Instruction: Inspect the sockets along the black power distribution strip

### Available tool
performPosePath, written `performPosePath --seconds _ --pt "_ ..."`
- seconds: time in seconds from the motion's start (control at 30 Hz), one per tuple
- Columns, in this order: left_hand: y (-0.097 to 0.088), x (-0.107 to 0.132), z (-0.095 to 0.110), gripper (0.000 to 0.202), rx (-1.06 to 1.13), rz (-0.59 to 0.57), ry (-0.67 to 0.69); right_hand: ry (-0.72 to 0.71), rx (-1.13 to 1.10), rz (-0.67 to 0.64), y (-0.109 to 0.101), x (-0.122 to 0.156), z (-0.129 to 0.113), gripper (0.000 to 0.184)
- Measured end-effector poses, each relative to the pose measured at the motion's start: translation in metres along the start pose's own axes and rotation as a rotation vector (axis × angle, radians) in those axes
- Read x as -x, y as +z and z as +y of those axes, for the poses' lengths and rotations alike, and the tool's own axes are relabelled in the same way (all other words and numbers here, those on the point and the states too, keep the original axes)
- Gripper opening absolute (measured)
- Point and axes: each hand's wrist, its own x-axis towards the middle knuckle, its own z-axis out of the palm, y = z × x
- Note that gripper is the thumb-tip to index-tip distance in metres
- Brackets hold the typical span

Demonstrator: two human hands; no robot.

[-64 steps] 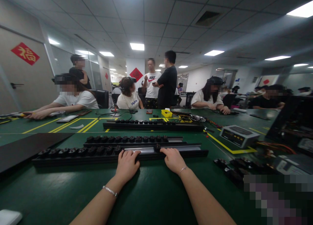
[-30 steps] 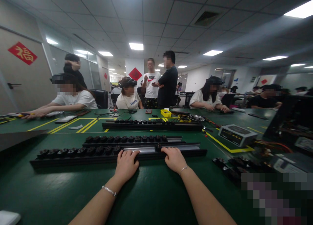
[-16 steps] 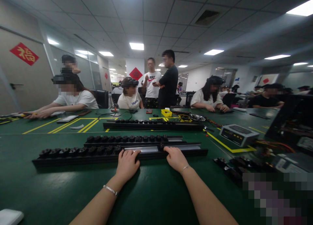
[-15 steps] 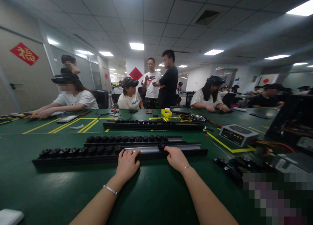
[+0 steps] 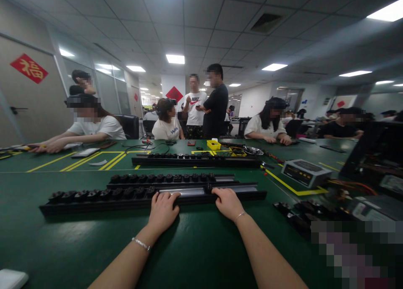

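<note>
A long black rail (image 5: 103,208) with a silvery channel lies across the table before me. Several round black knob-like parts (image 5: 117,194) stand in a row along its left half. My left hand (image 5: 163,210) is closed over the near edge of this rail, with fingertips on the bare channel just right of the row. Farther right, a single black knob-like part (image 5: 208,188) sits on the channel. The closed fingers of my right hand (image 5: 229,203) hold it from its right side; their tips are partly hidden. Behind lies a second, similar rail (image 5: 233,177) with its own row of parts.
A third loaded rail (image 5: 245,161) lies farther back, near a yellow tray (image 5: 213,144). To the right are a grey power supply unit (image 5: 304,173), loose dark parts (image 5: 292,215) and cables. Co-workers sit across the green table (image 5: 78,247); other people stand behind.
The view has shifted slightly. Both hands and the single part stay at about the same places on the rail. A seated co-worker across the table has turned their head.
</note>
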Motion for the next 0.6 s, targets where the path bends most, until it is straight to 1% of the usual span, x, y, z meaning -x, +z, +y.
performPosePath --seconds 0.4,0.5,0.6 --pt "-0.0008 0.0 0.0018 0.039 -0.018 -0.003 -0.015 0.007 -0.013 -0.024 -0.002 -0.0001 -0.0006 0.036" --pt "0.0005 -0.0002 0.0011 0.039 -0.02 0.005 -0.011 0.006 -0.05 0.018 -0.001 0.0012 0.0009 0.033" --pt "0.0021 -0.0004 -0.0001 0.039 -0.013 0.013 -0.006 0.019 -0.099 0.108 0.0022 0.0021 0.0 0.026"
